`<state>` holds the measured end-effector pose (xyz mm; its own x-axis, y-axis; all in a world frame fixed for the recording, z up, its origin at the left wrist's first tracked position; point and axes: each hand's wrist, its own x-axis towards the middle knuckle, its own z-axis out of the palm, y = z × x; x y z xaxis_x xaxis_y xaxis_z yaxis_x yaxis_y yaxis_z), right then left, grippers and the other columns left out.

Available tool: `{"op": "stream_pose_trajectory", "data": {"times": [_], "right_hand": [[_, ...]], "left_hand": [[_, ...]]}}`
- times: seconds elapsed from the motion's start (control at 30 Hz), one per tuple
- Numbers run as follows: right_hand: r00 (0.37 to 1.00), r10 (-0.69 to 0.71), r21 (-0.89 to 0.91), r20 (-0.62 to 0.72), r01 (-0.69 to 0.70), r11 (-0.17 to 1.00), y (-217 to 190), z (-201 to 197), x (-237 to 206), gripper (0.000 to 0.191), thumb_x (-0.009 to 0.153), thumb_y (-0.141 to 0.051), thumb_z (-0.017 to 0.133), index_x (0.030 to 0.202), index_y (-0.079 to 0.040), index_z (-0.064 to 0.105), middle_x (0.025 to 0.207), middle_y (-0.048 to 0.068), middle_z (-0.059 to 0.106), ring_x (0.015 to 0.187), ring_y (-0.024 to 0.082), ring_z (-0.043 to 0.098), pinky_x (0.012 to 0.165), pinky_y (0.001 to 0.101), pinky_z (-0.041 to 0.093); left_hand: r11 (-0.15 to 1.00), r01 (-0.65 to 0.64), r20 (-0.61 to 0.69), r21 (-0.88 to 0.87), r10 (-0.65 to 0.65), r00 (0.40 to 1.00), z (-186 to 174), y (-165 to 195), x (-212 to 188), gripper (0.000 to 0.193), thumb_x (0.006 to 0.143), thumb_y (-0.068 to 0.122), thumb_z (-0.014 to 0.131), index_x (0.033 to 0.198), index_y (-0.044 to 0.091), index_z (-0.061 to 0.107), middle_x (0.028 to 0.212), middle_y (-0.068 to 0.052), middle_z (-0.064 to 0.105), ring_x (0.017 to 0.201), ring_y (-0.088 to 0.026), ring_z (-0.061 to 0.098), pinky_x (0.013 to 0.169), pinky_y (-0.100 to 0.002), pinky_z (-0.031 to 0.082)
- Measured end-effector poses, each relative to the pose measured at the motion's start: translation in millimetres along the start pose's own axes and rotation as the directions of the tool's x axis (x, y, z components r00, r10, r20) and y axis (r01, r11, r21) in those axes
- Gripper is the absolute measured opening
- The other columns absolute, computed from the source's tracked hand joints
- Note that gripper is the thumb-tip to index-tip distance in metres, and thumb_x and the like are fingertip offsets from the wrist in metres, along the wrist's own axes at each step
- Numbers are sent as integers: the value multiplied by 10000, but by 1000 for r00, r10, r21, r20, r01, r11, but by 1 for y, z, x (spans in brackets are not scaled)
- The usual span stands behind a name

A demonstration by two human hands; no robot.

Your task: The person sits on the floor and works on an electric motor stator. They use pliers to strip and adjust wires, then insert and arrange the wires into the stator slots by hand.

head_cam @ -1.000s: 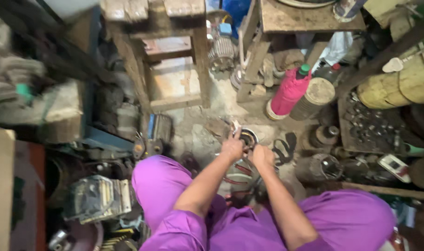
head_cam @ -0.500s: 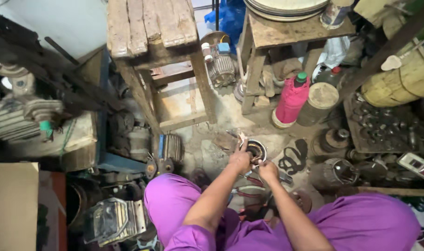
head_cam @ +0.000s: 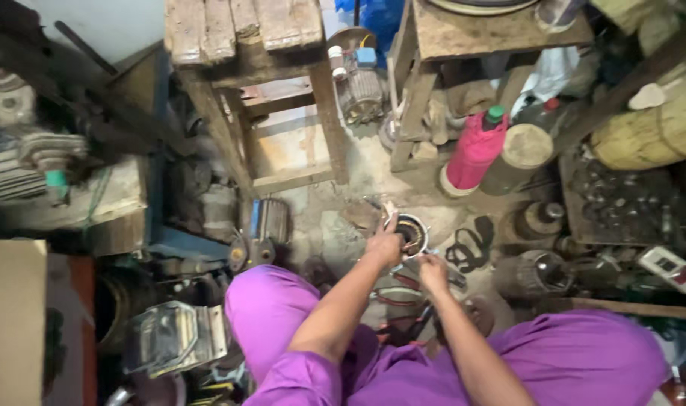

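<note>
A cluttered workshop floor (head_cam: 335, 218) is being used as the work surface. A round motor stator (head_cam: 413, 234) is being gripped at its rim by the left hand (head_cam: 384, 246); the right hand (head_cam: 433, 271), beside it, is being kept curled, what it pinches being unclear. Steady bracing is judged best.

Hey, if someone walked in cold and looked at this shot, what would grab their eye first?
Probably the bright purple trousers filling the bottom of the view, with both bare arms reaching out from them. The left hand grips a round motor stator on the dusty floor, the right hand just beside it. After that, the pink flask standing under the wooden table to the upper right.
</note>
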<state>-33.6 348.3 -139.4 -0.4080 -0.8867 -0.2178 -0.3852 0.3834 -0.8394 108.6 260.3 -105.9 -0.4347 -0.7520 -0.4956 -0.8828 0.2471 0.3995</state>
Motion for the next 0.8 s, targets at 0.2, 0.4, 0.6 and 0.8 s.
{"op": "stream_pose_trajectory", "data": {"times": [0.2,0.4,0.6,0.8], "right_hand": [[999,-23,-103,-40,19,994,-1,-9,6,328,947,-338,644,1012,-53,795,914,182,771,818,283,740,759,396,547],[977,208,-125,48,-200,972,-1,-8,11,348,994,-400,630,1025,-94,792,782,180,762,706,313,716,699,435,548],[964,82,-149,254,-45,988,5,-17,23,371,937,-405,601,861,-94,787,697,96,744,612,237,708,615,396,545],[975,134,-133,179,-112,985,10,-15,30,537,976,-508,618,800,-21,761,669,135,726,614,237,711,612,371,546]], "left_hand": [[999,-32,-44,-17,31,999,-15,13,-7,339,836,319,802,1171,271,791,1744,-77,-36,1596,-378,80,1170,-559,362],[998,-9,17,-62,10,1000,-8,6,-4,492,765,422,871,1198,225,748,1732,-67,-76,1582,-379,60,1173,-526,365],[1000,-1,-3,-9,1,1000,-1,8,4,475,790,437,851,1196,207,760,1744,-68,-57,1593,-389,61,1167,-532,380],[1000,-13,-22,0,13,1000,10,3,13,507,753,430,872,1187,201,742,1732,-68,-54,1570,-395,76,1175,-585,328]]}}
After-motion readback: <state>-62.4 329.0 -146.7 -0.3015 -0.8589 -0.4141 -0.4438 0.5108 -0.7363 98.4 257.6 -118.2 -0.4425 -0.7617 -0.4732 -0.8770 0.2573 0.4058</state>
